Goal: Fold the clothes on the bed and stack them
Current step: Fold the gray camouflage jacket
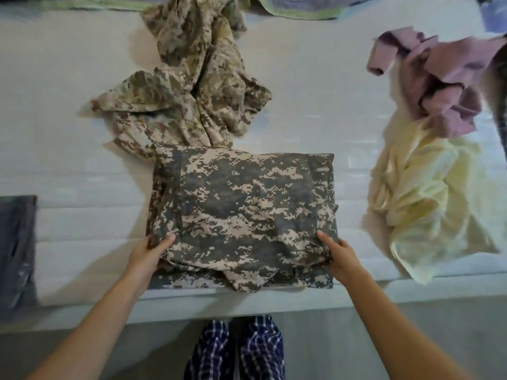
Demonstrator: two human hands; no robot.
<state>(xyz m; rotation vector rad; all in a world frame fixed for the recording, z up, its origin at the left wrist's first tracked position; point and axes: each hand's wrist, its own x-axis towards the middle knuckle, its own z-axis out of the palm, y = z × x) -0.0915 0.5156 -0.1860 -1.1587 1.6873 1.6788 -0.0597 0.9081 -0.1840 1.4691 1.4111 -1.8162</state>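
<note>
A folded grey-and-tan camouflage garment lies as a rectangle near the front edge of the bed. My left hand grips its near left corner, thumb on top and fingers underneath. My right hand grips the near right corner the same way. Behind it sprawls an unfolded tan camouflage garment. On the right lie a crumpled pale yellow garment and a crumpled mauve garment above it.
A folded grey garment lies at the left edge of the bed. A bedspread with a green border runs along the far side. My legs in blue checked trousers stand at the bed's front edge.
</note>
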